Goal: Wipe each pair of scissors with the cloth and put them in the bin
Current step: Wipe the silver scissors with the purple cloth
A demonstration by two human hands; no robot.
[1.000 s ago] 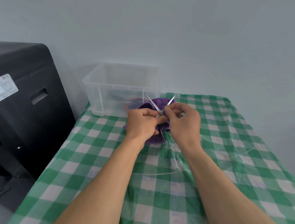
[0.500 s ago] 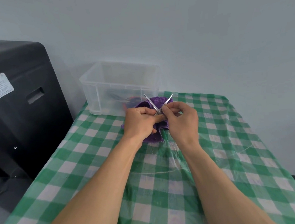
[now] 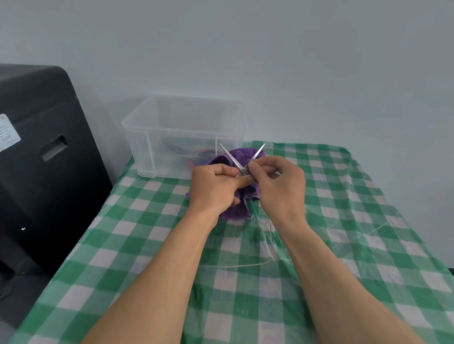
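Observation:
A small pair of silver scissors [image 3: 233, 160] is held up over the table with its blades spread in a V, tips pointing away from me. My left hand [image 3: 216, 187] grips the purple cloth [image 3: 239, 154] and the scissors near the pivot. My right hand [image 3: 278, 184] pinches the scissors at the pivot and the right blade with thumb and forefinger. The handles are hidden behind my fingers. The clear plastic bin [image 3: 146, 132] stands just beyond, at the table's far left corner, with several coloured scissors lying blurred inside it.
The table [image 3: 362, 242] wears a green-and-white checked cloth under clear plastic film. A large black machine [image 3: 29, 160] stands close to the table's left side. A pale wall runs behind the bin.
The hands, cloth and scissors have stayed almost in place. The blades are still spread, and my right fingers have shifted slightly along the right blade.

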